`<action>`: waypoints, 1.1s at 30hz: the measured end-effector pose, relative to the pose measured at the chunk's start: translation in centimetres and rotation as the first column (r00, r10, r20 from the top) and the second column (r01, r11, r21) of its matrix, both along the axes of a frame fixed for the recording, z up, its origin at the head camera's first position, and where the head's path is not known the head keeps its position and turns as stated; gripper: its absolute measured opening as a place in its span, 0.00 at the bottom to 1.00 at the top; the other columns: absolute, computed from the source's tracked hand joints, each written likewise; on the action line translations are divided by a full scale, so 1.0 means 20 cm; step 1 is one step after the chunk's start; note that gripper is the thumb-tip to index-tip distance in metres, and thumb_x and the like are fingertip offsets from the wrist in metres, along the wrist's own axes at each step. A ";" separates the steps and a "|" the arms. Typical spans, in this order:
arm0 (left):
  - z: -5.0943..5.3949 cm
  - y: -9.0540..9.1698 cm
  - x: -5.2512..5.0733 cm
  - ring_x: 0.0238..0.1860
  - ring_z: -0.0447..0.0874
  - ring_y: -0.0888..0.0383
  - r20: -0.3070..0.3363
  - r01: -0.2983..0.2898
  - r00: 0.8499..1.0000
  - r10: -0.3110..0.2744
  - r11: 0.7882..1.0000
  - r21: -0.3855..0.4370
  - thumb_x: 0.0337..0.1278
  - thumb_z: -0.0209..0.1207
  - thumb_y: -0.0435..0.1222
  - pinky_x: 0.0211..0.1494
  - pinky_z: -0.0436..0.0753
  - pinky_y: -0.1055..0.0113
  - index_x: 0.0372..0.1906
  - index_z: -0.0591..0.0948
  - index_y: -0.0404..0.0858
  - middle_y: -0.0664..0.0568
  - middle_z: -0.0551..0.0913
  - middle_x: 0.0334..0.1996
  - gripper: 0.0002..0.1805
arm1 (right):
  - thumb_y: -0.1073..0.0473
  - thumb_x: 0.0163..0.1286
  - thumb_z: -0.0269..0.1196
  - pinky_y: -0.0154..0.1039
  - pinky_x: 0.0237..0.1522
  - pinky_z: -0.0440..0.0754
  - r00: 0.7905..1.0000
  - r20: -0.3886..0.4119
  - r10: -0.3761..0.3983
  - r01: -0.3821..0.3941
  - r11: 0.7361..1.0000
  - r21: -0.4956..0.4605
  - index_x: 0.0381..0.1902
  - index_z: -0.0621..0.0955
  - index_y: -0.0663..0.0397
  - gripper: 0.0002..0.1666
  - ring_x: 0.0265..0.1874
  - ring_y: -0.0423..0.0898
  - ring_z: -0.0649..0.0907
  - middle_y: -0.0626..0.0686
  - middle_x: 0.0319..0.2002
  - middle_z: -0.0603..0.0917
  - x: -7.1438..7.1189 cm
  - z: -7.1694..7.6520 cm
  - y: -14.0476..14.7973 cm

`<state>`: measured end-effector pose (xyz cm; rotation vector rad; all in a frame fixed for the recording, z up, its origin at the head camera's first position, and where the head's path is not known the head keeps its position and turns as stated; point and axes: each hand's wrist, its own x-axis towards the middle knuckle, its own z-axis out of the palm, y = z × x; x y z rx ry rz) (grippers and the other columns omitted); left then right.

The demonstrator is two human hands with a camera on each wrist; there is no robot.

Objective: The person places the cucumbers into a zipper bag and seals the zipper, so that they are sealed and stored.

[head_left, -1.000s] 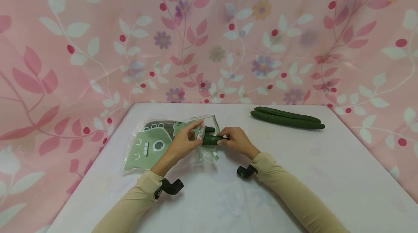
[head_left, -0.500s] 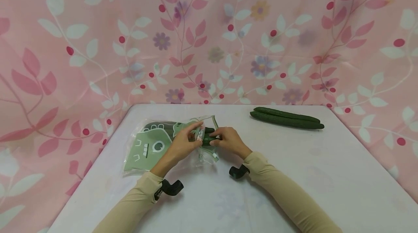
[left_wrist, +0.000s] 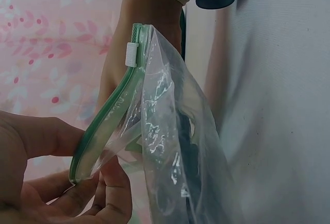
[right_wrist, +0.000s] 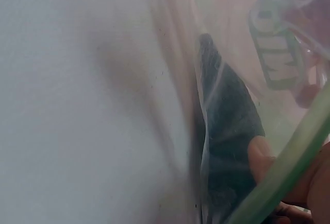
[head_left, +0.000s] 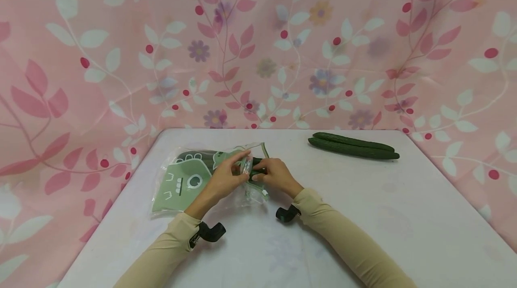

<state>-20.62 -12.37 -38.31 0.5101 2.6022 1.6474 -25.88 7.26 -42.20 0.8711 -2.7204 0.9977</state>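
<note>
- The white-covered bench (head_left: 323, 247) carries everything, giving the limp bag (head_left: 181, 200) a flat backing
- The clear, green-printed bag lies with its mouth toward the right hand (head_left: 278, 175), probably for a straight way in
- Two loose cucumbers (head_left: 351, 148) rest side by side, well apart from the bag, presumably out of the way
- An enclosed cucumber (head_left: 205, 157) lies lengthwise along the bag's far side, seemingly leaving room beside it
- The left hand (head_left: 228, 175) pinches the bag's rim, apparently to hold the mouth apart
- The right hand pinches a held cucumber (head_left: 256, 172) at the mouth, likely to guide it lengthwise
- The white slider (left_wrist: 132, 54) sits at the strip's end, leaving the mouth unzipped
</note>
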 end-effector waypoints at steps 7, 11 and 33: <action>0.00 -0.01 -0.01 0.37 0.76 0.54 -0.005 0.004 1.000 -0.004 1.000 -0.006 0.57 0.64 0.30 0.32 0.74 0.64 0.72 0.71 0.53 0.45 0.80 0.50 0.37 | 0.61 0.56 0.73 0.33 0.28 0.72 1.000 -0.019 0.000 -0.001 1.000 -0.010 0.42 0.90 0.54 0.13 0.22 0.37 0.70 0.47 0.31 0.88 -0.02 -0.01 -0.05; 0.00 -0.01 -0.01 0.38 0.77 0.53 -0.012 0.002 1.000 -0.002 1.000 -0.015 0.57 0.65 0.30 0.33 0.74 0.64 0.72 0.71 0.54 0.46 0.80 0.52 0.37 | 0.62 0.55 0.73 0.34 0.29 0.75 1.000 -0.019 -0.022 0.022 1.000 -0.016 0.39 0.91 0.54 0.12 0.23 0.37 0.75 0.47 0.31 0.89 -0.02 0.00 -0.07; -0.02 -0.02 -0.01 0.39 0.76 0.53 -0.012 0.001 1.000 -0.001 1.000 -0.014 0.56 0.64 0.30 0.29 0.72 0.65 0.72 0.71 0.55 0.49 0.76 0.62 0.38 | 0.62 0.49 0.79 0.41 0.36 0.79 0.992 -0.037 -0.121 0.124 0.987 0.099 0.33 0.86 0.57 0.14 0.31 0.44 0.80 0.51 0.31 0.84 -0.01 -0.02 0.03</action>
